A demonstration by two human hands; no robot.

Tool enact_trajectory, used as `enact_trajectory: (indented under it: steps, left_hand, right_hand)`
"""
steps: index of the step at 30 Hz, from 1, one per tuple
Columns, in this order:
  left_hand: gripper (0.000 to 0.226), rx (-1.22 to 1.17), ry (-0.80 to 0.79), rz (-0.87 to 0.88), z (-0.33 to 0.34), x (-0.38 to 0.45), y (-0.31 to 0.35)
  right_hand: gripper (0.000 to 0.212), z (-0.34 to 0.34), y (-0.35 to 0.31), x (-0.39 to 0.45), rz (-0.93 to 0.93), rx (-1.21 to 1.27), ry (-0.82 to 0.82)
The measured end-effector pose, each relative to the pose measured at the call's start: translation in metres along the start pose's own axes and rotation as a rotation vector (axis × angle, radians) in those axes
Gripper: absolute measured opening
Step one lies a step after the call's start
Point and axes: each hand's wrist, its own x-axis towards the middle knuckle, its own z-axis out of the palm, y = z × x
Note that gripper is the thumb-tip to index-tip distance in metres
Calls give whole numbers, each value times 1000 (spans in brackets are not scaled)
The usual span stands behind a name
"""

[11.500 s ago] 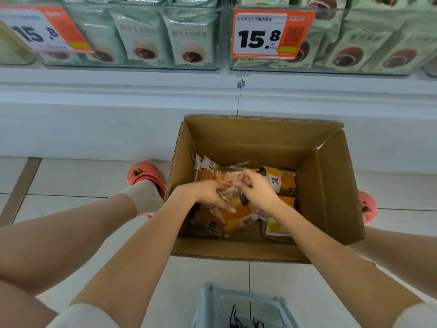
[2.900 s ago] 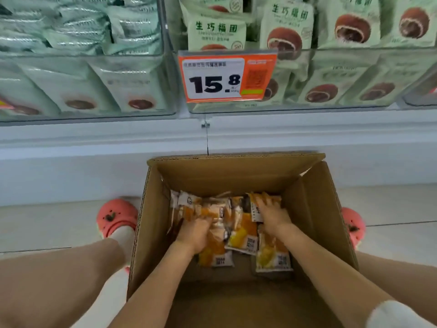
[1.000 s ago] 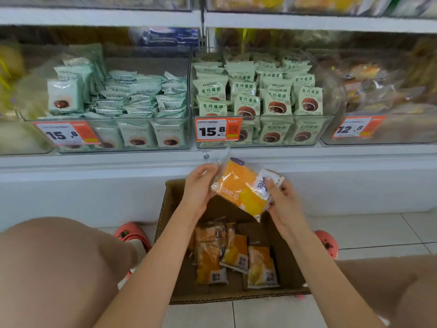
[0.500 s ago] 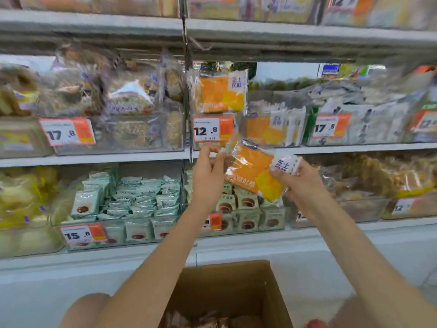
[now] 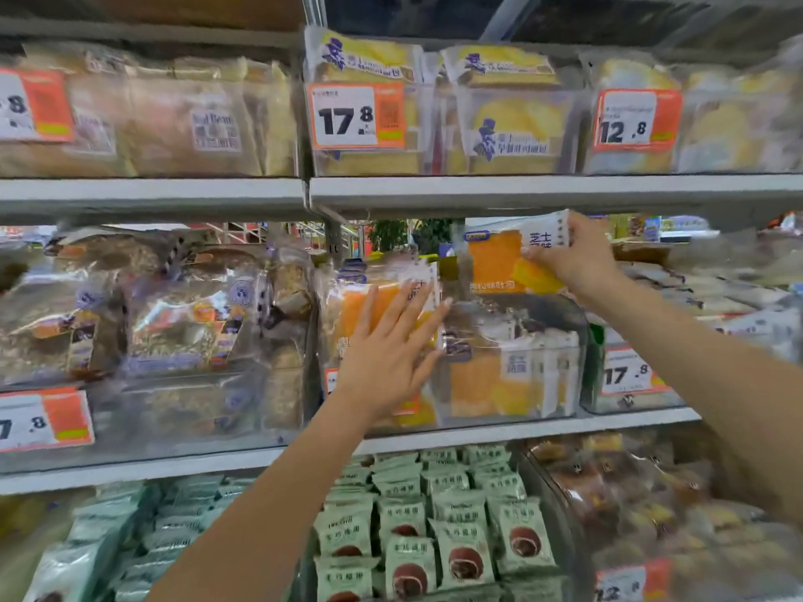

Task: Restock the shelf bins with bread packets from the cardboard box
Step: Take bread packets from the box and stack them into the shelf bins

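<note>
On the far left of the middle shelf, a clear bin (image 5: 182, 341) holds brown seeded loaves in clear wrap, blurred, with an orange price tag (image 5: 43, 421) at its lower left edge. Next to it stands the clear bin (image 5: 512, 375) that holds the orange bread packets. The left arm rises from the bottom centre, forearm slanting up and to the right, wrist nearly straight. The left hand (image 5: 386, 354) is flat with its back to the camera, its 4 fingers (image 5: 402, 308) spread apart and laid against an upright orange packet (image 5: 378, 297) at the left end of that bin; it grips nothing. To the right, the right arm comes in from the right edge, forearm angled up and to the left. The right hand (image 5: 573, 254) pinches the white top corner of a second orange packet (image 5: 499, 262), thumb in front, other fingers behind, holding it upright above the bin, just under the shelf above. Further right, a 17.8 price tag (image 5: 628, 371) hangs on the neighbouring bin.
</note>
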Motion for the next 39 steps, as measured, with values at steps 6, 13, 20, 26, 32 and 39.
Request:
enact_trajectory:
  steps: [6, 13, 20, 26, 32, 39]
  left_hand:
    - [56, 38, 124, -19, 9, -1, 0]
    - [56, 75, 140, -16, 13, 0, -1]
    - [56, 80, 160, -14, 16, 1, -2]
    - [55, 66, 164, -18, 17, -1, -1]
    - [55, 28, 147, -1, 15, -3, 0]
    - [51, -36, 263, 206, 7, -24, 12]
  right_hand:
    - [46, 65, 46, 68, 40, -130, -119]
    - [59, 113, 77, 118, 219, -47, -264]
    - [49, 128, 81, 122, 30, -529, -357]
    - [71, 117, 82, 124, 148, -511, -312]
    - [71, 94, 66, 110, 296, -535, -300]
    - [29, 46, 32, -1, -21, -248, -125]
